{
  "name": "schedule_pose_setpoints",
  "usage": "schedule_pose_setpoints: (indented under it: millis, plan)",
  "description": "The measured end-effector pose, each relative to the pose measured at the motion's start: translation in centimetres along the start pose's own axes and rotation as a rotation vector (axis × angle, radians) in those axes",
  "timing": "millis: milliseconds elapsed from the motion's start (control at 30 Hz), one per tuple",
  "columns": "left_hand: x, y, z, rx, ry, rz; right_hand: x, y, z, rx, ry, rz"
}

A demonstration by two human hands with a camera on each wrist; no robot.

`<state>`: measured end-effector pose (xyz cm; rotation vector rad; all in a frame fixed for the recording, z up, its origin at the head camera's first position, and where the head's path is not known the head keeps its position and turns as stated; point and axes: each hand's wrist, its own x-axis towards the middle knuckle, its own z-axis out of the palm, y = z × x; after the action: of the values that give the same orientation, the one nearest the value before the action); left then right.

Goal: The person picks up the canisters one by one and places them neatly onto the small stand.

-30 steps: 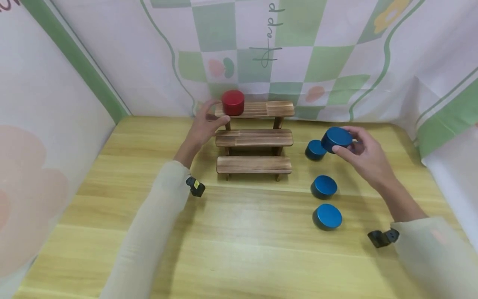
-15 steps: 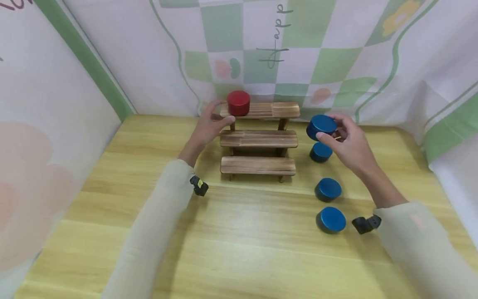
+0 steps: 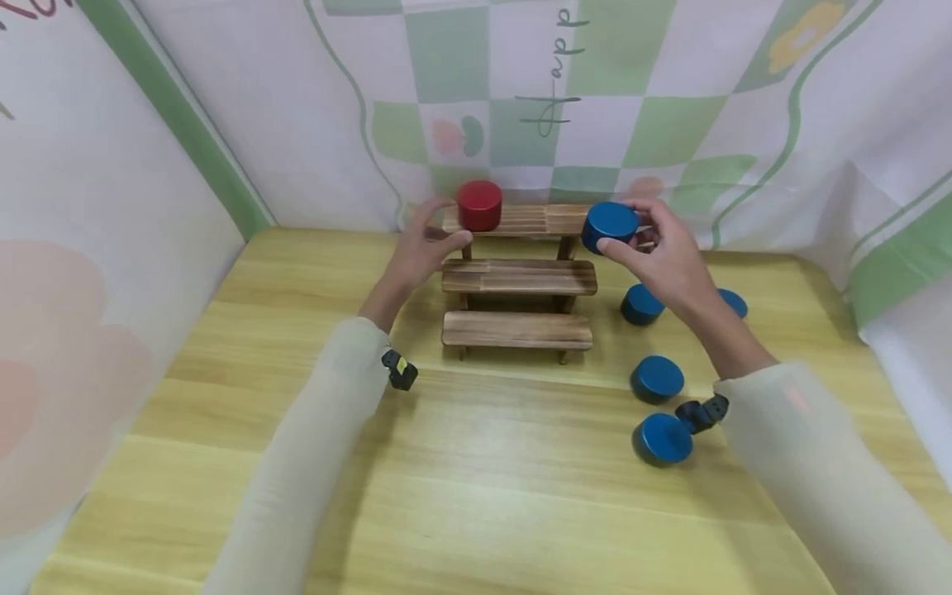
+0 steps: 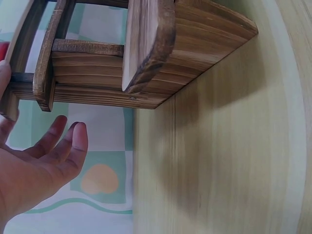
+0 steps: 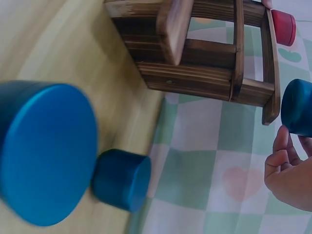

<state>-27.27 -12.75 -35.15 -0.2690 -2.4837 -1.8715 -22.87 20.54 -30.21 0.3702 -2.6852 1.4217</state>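
A three-step wooden stand stands against the back cloth. One red round tin sits on its top step, toward the left end. My left hand holds that step's left end between thumb and index finger; in the left wrist view the other fingers are bent and free beside the stand. In my right hand, thumb and fingers grip a blue round tin by its side. It is raised at the top step's right end; in the right wrist view it appears just apart from the plank.
Several more blue tins stand on the wooden table right of the stand: one near it, one partly behind the right forearm, and two nearer the front. A patterned cloth hangs behind.
My right hand has carried the blue tin left and up, from above the tins on the table to the top step's right end. My left hand stays at the stand. The view has shifted slightly.
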Motion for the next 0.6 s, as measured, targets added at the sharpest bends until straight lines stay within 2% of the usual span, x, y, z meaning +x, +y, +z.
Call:
schedule_pose_setpoints:
  millis: [367,600]
  plan:
    - [0.0,0.5,0.7,0.010,-0.016,-0.022,1.9,-1.0,0.7,-0.002,0.001,-0.021]
    - [-0.1,0.6,0.7,0.021,-0.015,-0.013,2.8,-1.5,1.3,-0.019,-0.014,-0.015]
